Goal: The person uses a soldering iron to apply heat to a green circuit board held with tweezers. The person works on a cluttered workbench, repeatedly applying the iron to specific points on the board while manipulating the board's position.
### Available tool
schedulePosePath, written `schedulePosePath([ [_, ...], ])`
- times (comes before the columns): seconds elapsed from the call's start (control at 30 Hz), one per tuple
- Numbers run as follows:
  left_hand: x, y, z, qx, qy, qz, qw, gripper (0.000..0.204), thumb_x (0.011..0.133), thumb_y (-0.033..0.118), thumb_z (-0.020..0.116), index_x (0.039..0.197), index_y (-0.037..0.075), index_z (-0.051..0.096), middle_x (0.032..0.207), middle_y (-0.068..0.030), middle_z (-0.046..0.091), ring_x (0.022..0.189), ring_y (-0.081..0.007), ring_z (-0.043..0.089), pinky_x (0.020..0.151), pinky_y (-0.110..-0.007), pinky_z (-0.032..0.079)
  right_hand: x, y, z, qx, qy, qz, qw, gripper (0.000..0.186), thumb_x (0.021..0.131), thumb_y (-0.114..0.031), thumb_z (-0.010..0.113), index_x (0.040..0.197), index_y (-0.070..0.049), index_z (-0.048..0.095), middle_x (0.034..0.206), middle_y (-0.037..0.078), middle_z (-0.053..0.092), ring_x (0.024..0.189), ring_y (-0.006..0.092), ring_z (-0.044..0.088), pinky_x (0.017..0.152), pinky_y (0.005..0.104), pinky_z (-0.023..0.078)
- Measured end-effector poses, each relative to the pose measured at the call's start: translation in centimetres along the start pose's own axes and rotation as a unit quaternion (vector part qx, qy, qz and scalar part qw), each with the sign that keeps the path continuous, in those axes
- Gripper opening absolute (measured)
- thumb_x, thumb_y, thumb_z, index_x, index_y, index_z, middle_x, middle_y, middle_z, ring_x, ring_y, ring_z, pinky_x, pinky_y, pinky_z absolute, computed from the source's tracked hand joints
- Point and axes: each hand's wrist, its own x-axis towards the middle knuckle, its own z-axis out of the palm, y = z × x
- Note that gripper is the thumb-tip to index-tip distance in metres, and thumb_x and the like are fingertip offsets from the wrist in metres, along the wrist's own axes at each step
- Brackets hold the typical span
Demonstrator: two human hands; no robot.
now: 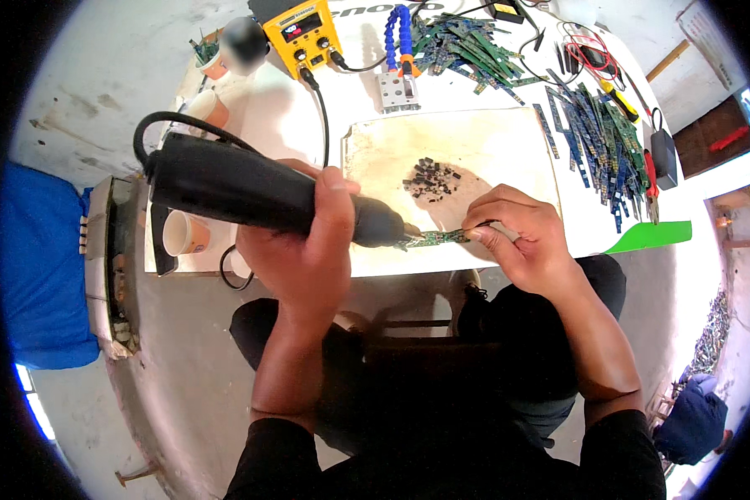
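Both forearms come up from the bottom edge, black sleeves pushed back near the elbows, over the person's dark lap. The left hand [308, 250] is wrapped around a fat black hot-air handpiece [250, 193], fingers curled together under the barrel and the thumb laid over the top. The tool lies almost level, its butt end and cable off to the left, its nozzle pointing right and down at the near edge of the table.

The right hand [521, 233] sits just right of that, wrist bent, knuckles up. Its fingertips are bunched together pinching something thin at the end of a narrow green circuit board strip [436, 238]; can't tell whether that's tweezers or just the board itself. The strip lies flat at the front edge of a stained beige work mat [508, 142], with the nozzle tip right at its left end.

A bit further back on the mat there's a little heap of small black chips [432, 179]. Left of the mat, a paper cup [183, 233] sits near the table edge.

Farther out, two big piles of green board strips [600, 142], one fanned down the right side, one at the back. Also at the back: a yellow rework station [302, 33] with knobs, and a blue jointed hose [400, 29].
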Motion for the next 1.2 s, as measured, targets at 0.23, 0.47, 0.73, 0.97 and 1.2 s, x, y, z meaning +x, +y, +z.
schedulePosePath([
  [0.23, -0.01, -0.15, -0.04, -0.014, -0.005, 0.007, 1.0, 0.004, 0.097, 0.003, 0.07, 0.094, 0.001, 0.068, 0.081, -0.0091, 0.075, 0.072, -0.0108, 0.07, 0.071, -0.022, 0.055, 0.03, -0.07, -0.15, -0.012, -0.003, 0.006, 1.0, 0.01, 0.09, 0.004, 0.072, 0.099, -0.001, 0.072, 0.098, 0.014, 0.073, 0.092, 0.032, 0.07, 0.083, 0.0382, 0.056],
  [0.47, -0.08, -0.34, -0.21, -0.001, -0.026, 0.003, 1.0, 0.003, 0.097, 0.002, 0.07, 0.095, 0.0, 0.068, 0.082, -0.0091, 0.075, 0.074, -0.0107, 0.071, 0.07, -0.023, 0.055, -0.23, 0.39, 0.06, -0.013, 0.006, 0.019, 1.0, 0.008, 0.092, 0.001, 0.073, 0.1, -0.001, 0.071, 0.095, 0.014, 0.072, 0.088, 0.0299, 0.071, 0.079, 0.036, 0.056],
  [0.73, -0.16, -0.13, -0.05, -0.013, -0.016, -0.009, 1.0, 0.005, 0.097, 0.003, 0.07, 0.094, 0.0, 0.069, 0.081, -0.0089, 0.075, 0.074, -0.0107, 0.071, 0.069, -0.022, 0.054, -0.29, 0.32, 0.2, 0.001, 0.019, 0.05, 0.999, 0.009, 0.093, 0.0, 0.073, 0.102, 0.0, 0.072, 0.095, 0.014, 0.073, 0.083, 0.0251, 0.071, 0.076, 0.0336, 0.056],
  [0.97, 0.04, 0.1, -0.02, -0.001, -0.01, 0.001, 1.0, 0.008, 0.096, 0.003, 0.071, 0.089, 0.0, 0.07, 0.08, -0.0077, 0.075, 0.072, -0.0103, 0.071, 0.069, -0.022, 0.054, -0.3, 0.5, 0.28, 0.02, 0.024, 0.069, 0.997, 0.01, 0.093, 0.0, 0.074, 0.103, 0.001, 0.072, 0.095, 0.015, 0.074, 0.082, 0.0221, 0.071, 0.076, 0.032, 0.055],
  [1.2, -0.05, -0.3, -0.06, -0.009, -0.01, -0.002, 1.0, 0.007, 0.095, 0.004, 0.072, 0.091, 0.0, 0.069, 0.08, -0.0079, 0.075, 0.074, -0.011, 0.071, 0.07, -0.023, 0.055, -0.25, 0.45, 0.39, 0.023, 0.032, 0.077, 0.996, 0.009, 0.094, 0.001, 0.072, 0.103, 0.0, 0.073, 0.093, 0.013, 0.074, 0.081, 0.02, 0.07, 0.075, 0.0312, 0.054],
])
